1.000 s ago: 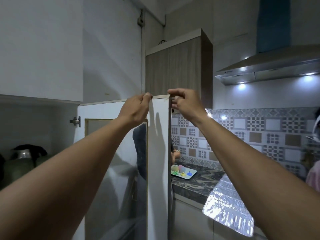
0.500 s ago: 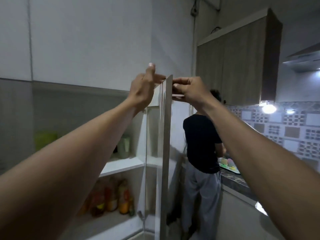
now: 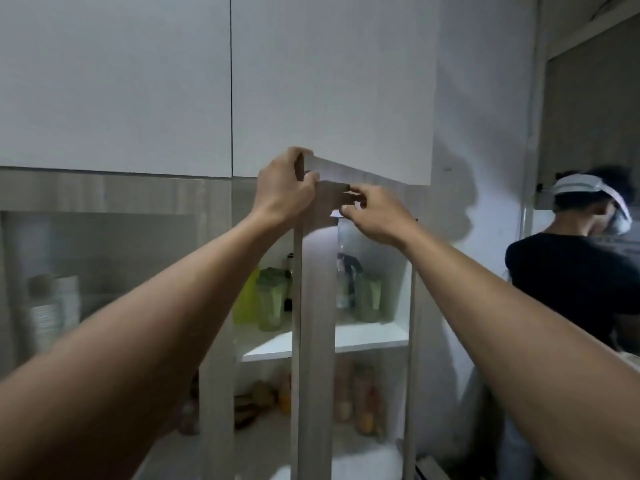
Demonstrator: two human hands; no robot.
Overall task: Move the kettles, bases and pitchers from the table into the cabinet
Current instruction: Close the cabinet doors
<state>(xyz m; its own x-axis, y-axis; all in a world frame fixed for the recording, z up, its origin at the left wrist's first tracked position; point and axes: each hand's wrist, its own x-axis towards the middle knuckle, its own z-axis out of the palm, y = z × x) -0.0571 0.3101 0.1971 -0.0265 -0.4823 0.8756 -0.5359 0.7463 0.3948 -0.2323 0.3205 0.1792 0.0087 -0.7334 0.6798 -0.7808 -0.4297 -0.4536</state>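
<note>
Dim kitchen, cabinet door [image 3: 313, 341] ajar
My left hand [image 3: 282, 192] grips its top corner; right hand [image 3: 375, 216] hold unclear; shelf [image 3: 363, 336] behind it, person [image 3: 571, 278] right of it

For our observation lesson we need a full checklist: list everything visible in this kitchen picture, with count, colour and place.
upper cabinet doors: two, white, top
cabinet door: one, wood-grain frame with glass, centre
shelf: one, white, inside the cabinet
pitchers: about four, yellow-green to clear, on the shelf
bottles: several, orange-brown, blurred, lower level
other person: one, black shirt, white headset, right edge
left hand: one, grips the door's top corner
right hand: one, pinches the door's top rail
</note>
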